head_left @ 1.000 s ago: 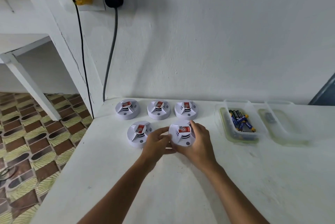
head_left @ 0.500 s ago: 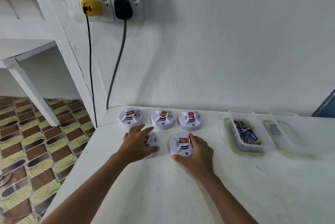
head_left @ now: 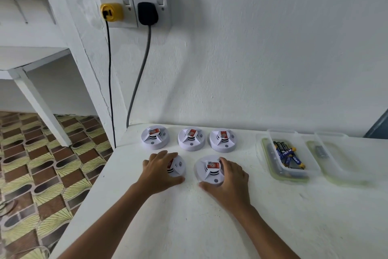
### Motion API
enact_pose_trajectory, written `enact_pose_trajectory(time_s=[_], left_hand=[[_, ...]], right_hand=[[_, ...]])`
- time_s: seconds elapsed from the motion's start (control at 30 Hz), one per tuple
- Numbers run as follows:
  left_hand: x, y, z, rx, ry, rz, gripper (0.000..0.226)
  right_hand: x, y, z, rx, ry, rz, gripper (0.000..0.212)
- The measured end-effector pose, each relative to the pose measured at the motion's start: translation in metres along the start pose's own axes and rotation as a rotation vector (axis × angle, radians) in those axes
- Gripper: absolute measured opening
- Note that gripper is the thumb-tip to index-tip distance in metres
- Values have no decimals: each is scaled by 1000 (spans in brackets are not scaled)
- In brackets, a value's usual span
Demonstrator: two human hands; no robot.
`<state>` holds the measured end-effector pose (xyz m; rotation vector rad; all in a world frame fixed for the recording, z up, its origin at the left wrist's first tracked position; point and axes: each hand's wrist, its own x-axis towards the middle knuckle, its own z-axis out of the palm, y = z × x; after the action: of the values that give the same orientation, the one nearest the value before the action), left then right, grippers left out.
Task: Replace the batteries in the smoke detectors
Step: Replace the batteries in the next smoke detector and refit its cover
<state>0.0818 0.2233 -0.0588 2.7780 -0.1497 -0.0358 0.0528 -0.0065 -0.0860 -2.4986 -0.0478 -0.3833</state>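
Several round white smoke detectors with red labels lie on the white table. Three stand in a back row: the left detector, the middle detector, the right detector. My left hand grips the front left detector, covering most of it. My right hand grips the front right detector from its right side, thumb at its near edge. A clear tub to the right holds several blue and black batteries.
A second clear tub with one small grey item sits at the far right. The table's left edge drops to a patterned floor. Two cables hang from wall sockets behind the table's back left corner.
My left hand left the front right detector, moved left and closed round the front left one. My right hand stays on the front right detector.
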Motion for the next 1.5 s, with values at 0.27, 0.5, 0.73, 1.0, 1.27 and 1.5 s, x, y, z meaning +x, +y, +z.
enact_pose_trajectory(time_s=[0.27,0.5,0.73,1.0,1.27,1.5], left_hand=[[-4,-2,1,-40,6,-24,82],[-8,4,-15,-363,40,-91,82],[-43,41,-39,-1469,-190,-140,47],[-62,27,-45,-1760,-93,-335,52],[-71,22,-46,-1772,-95,-399,51],[-72,23,-43,-1753,-15,-560,43]], right_hand=[[-2,-2,-1,-5,4,-4,105],[-6,-11,-3,83,336,-259,68],[-14,-83,-8,511,11,-199,41],[-3,-111,-13,586,-360,57,60],[4,-121,-23,486,-462,-84,61],[-4,-129,-12,454,-464,-52,63]])
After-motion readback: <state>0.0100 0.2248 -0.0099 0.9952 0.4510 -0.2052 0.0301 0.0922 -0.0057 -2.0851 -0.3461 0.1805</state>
